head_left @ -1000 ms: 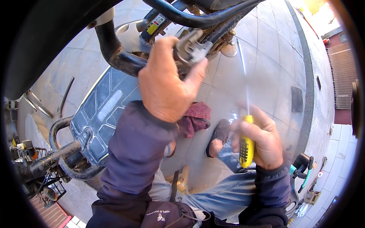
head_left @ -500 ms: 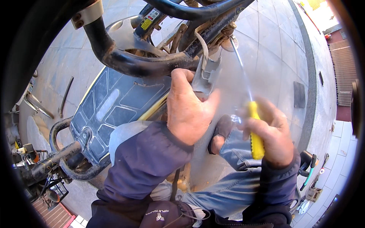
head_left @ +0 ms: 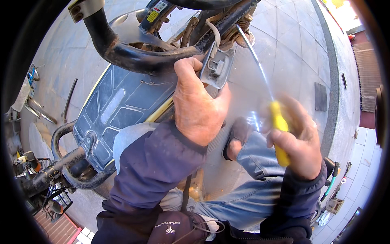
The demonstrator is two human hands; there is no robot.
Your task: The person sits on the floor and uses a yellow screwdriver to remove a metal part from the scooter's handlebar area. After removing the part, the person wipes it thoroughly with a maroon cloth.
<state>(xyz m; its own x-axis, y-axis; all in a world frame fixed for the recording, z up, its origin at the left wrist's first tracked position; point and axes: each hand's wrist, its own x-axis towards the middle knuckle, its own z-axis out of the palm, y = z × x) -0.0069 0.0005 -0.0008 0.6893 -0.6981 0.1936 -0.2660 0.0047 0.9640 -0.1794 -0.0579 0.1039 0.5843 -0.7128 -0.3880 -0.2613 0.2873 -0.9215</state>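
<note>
My left hand (head_left: pixel 199 107) grips a grey bracket-like part (head_left: pixel 216 71) with a pale hose or strap above it, just below a black tubular frame (head_left: pixel 150 59) of a vehicle. My right hand (head_left: pixel 298 142) is wrapped round the yellow handle of a long screwdriver (head_left: pixel 280 134). The metal shaft (head_left: pixel 258 61) slants up leftward, its tip beside rusty fittings (head_left: pixel 245 26) on the frame; I cannot tell if it touches them. A blue-grey footboard with yellow edging (head_left: pixel 111 114) lies left of my hands, partly hidden by my left arm.
A black tube (head_left: pixel 69 99) and chromed pipes (head_left: pixel 42 112) lie on the paved floor at left, near black bars with cables (head_left: pixel 38 183). Hand tools, one teal-handled (head_left: pixel 331 183), sit low right. My legs and shoe (head_left: pixel 235 138) are below. A dark flat piece (head_left: pixel 320 96) lies at right.
My left hand has shifted lower and right from a second ago, turning the grey part to show its inside. My right hand has moved right, tilting the screwdriver leftward, its tip higher.
</note>
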